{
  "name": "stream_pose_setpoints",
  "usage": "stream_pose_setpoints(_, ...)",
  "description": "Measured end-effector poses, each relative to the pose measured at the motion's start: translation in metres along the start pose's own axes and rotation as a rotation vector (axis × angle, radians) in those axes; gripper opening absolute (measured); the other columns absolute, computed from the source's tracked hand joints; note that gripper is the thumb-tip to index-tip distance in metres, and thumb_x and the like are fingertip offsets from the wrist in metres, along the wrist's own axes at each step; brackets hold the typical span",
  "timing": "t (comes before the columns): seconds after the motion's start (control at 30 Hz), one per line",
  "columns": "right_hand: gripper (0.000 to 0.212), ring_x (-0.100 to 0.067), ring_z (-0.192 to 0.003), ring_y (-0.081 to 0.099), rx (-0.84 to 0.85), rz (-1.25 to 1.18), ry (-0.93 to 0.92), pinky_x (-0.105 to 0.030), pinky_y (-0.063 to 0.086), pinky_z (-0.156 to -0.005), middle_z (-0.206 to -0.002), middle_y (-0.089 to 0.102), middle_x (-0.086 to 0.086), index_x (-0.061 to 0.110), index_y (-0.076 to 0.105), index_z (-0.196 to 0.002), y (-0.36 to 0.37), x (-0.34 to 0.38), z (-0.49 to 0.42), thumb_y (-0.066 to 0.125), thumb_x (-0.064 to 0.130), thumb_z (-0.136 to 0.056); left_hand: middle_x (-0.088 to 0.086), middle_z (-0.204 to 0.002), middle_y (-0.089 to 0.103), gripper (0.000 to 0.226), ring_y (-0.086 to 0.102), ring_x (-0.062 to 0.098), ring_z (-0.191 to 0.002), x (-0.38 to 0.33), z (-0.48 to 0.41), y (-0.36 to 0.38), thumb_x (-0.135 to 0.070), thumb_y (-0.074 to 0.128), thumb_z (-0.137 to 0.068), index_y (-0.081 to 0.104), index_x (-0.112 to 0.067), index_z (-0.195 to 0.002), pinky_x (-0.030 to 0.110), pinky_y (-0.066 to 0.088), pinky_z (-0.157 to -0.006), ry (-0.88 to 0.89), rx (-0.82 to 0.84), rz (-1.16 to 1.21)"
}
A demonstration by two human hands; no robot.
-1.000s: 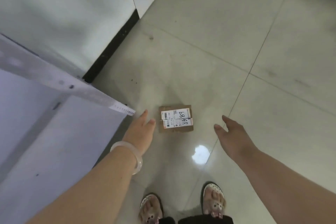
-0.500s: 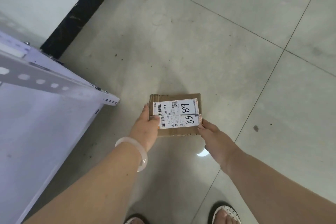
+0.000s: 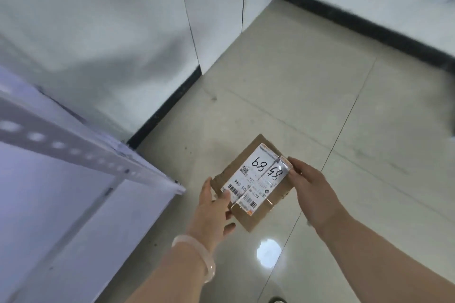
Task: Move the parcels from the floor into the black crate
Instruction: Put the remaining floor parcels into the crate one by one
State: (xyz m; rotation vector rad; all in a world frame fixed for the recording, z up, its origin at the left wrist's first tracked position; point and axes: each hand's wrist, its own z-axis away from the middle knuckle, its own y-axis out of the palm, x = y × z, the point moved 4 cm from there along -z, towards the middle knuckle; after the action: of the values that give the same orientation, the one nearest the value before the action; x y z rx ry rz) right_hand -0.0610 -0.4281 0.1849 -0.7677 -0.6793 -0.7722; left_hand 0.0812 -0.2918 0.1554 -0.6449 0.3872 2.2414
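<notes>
A flat brown cardboard parcel (image 3: pixel 258 214) with a white shipping label marked "89 85" is held above the tiled floor, turned diagonally. My left hand (image 3: pixel 213 211) grips its near left corner, thumb on the label; a pale bangle sits on that wrist. My right hand (image 3: pixel 307 187) holds its right edge, fingers against the side. The black crate is not in view.
A white metal shelf frame (image 3: pixel 81 152) with a perforated rail juts in from the left, its corner close to my left hand. White walls with black skirting (image 3: pixel 170 106) run behind. Beige floor tiles (image 3: pixel 369 155) stretch to the right, with a light glare spot below the parcel.
Both hands reached down to the parcel on the floor, closed on its sides, then lifted and turned it. The view has tilted up towards the walls.
</notes>
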Motion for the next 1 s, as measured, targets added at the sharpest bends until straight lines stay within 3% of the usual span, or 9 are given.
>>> stream_pose_setpoints(0.17, 0.037, -0.008, -0.122, 0.047, -0.053, -0.053, -0.133, -0.032, 0.037, -0.103, -0.131, 0.054, 0.011, 0.032, 0.055, -0.130, -0.065, 0.125, 0.112, 0.050, 0.027, -0.094, 0.009, -0.116, 0.061, 0.029, 0.066, 0.029, -0.094, -0.085, 0.155, 0.004, -0.027, 0.048, -0.096, 0.044, -0.030, -0.125, 0.048, 0.057, -0.081, 0.138, -0.016, 0.024)
stream_pose_setpoints(0.33, 0.037, -0.012, -0.121, 0.052, -0.008, -0.125, -0.266, -0.044, 0.040, -0.106, -0.127, 0.058, 0.011, 0.035, 0.058, -0.126, -0.105, 0.208, 0.233, 0.050, 0.020, -0.092, 0.007, -0.102, 0.067, 0.023, 0.071, 0.028, -0.079, -0.109, 0.304, -0.004, -0.028, 0.048, -0.096, 0.043, -0.027, -0.119, 0.039, 0.060, -0.067, 0.248, -0.015, -0.016)
stream_pose_setpoints(0.47, 0.045, -0.011, -0.122, 0.050, 0.118, -0.067, -0.408, -0.036, 0.039, -0.105, -0.128, 0.056, 0.014, 0.041, 0.053, -0.129, -0.108, 0.240, 0.311, 0.051, 0.018, -0.090, 0.001, -0.095, 0.072, 0.041, 0.071, 0.023, -0.074, -0.091, 0.388, -0.014, -0.024, 0.054, -0.094, 0.036, -0.043, -0.126, 0.038, 0.058, -0.068, 0.342, -0.049, -0.070)
stream_pose_setpoints(0.57, 0.055, -0.005, -0.120, 0.046, 0.201, -0.030, -0.486, -0.025, 0.033, -0.093, -0.128, 0.049, 0.021, 0.041, 0.042, -0.138, -0.100, 0.249, 0.368, 0.053, 0.020, -0.089, 0.005, -0.103, 0.070, 0.042, 0.071, 0.026, -0.083, -0.062, 0.443, -0.028, -0.018, 0.052, -0.094, 0.041, -0.035, -0.130, 0.037, 0.054, -0.068, 0.398, -0.113, -0.022)
stream_pose_setpoints(0.63, 0.060, -0.001, -0.117, 0.046, 0.263, -0.040, -0.514, -0.025, 0.033, -0.092, -0.124, 0.046, 0.021, 0.035, 0.037, -0.143, -0.094, 0.249, 0.405, 0.057, 0.018, -0.089, 0.005, -0.097, 0.072, 0.037, 0.071, 0.027, -0.078, -0.040, 0.482, -0.038, -0.010, 0.048, -0.095, 0.042, -0.030, -0.126, 0.036, 0.049, -0.065, 0.442, -0.135, 0.107)
stream_pose_setpoints(0.73, 0.048, -0.005, -0.114, 0.056, 0.344, 0.047, -0.605, -0.029, 0.041, -0.089, -0.123, 0.059, 0.019, 0.031, 0.053, -0.133, -0.081, 0.243, 0.456, 0.059, 0.019, -0.087, 0.012, -0.121, 0.060, 0.038, 0.067, 0.035, -0.095, -0.008, 0.538, -0.060, -0.007, 0.048, -0.095, 0.043, -0.026, -0.127, 0.052, 0.052, -0.084, 0.515, -0.250, 0.201)
stream_pose_setpoints(0.77, 0.043, -0.007, -0.109, 0.060, 0.386, 0.080, -0.641, -0.029, 0.043, -0.086, -0.118, 0.065, 0.017, 0.033, 0.057, -0.128, -0.074, 0.242, 0.473, 0.058, 0.020, -0.087, 0.009, -0.125, 0.056, 0.037, 0.067, 0.036, -0.098, 0.003, 0.557, -0.068, -0.011, 0.049, -0.094, 0.045, -0.028, -0.127, 0.057, 0.053, -0.083, 0.523, -0.286, 0.206)
stream_pose_setpoints(0.87, 0.038, 0.003, -0.094, 0.061, 0.504, 0.095, -0.668, -0.026, 0.047, -0.078, -0.103, 0.067, 0.024, 0.047, 0.056, -0.122, -0.050, 0.237, 0.525, 0.053, 0.024, -0.092, -0.001, -0.117, 0.066, 0.030, 0.068, 0.024, -0.098, 0.024, 0.615, -0.096, -0.022, 0.046, -0.095, 0.051, -0.032, -0.123, 0.039, 0.056, -0.075, 0.553, -0.389, 0.105)
stream_pose_setpoints(1.0, 0.041, -0.009, -0.102, 0.062, 0.671, 0.096, -0.612, -0.040, 0.048, -0.093, -0.113, 0.066, 0.017, 0.055, 0.049, -0.126, -0.009, 0.226, 0.594, 0.049, 0.029, -0.096, 0.008, -0.123, 0.064, 0.035, 0.061, 0.025, -0.111, 0.049, 0.684, -0.141, -0.029, 0.037, -0.097, 0.058, -0.015, -0.122, 0.043, 0.049, -0.097, 0.610, -0.554, -0.019)
